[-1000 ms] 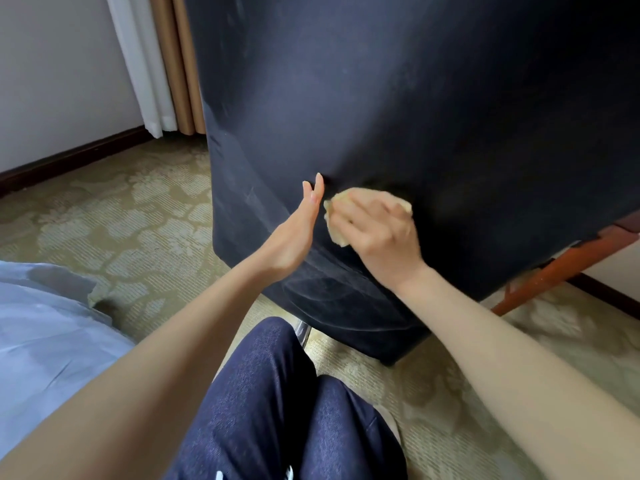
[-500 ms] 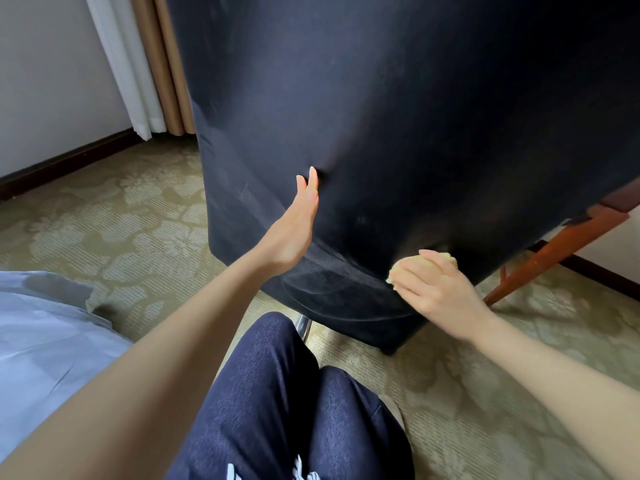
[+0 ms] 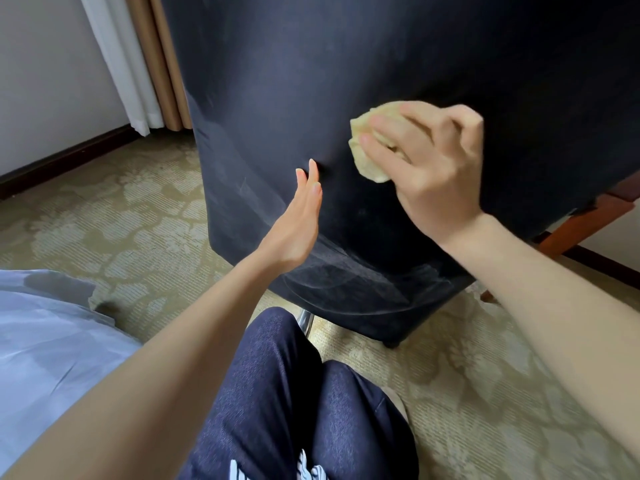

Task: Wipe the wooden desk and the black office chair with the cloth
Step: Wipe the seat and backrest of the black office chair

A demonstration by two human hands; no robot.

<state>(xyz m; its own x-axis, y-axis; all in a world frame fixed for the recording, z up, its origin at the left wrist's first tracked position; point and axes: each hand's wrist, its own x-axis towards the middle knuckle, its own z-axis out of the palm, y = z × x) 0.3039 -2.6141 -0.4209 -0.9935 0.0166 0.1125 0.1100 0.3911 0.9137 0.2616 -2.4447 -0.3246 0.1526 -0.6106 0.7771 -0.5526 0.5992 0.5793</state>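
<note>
The back of the black office chair [image 3: 398, 64] fills the upper middle and right of the view, with pale wipe marks low on its fabric. My right hand [image 3: 433, 161] grips a crumpled pale yellow cloth [image 3: 367, 157] and presses it against the chair back. My left hand [image 3: 298, 223] rests flat on the chair back lower left of the cloth, fingers straight and pointing up. A reddish wooden piece of the desk [image 3: 588, 223] shows at the right edge behind the chair.
Patterned beige carpet [image 3: 121, 220] covers the floor. White and tan curtains [image 3: 138, 64] hang at the back left above a dark skirting board. A light blue sheet [image 3: 45, 341] lies at lower left. My knees in dark trousers [image 3: 294, 393] are at bottom centre.
My right hand moved the cloth from the chair's lower right edge up and leftwards across the chair back. My left hand stayed flat on the chair.
</note>
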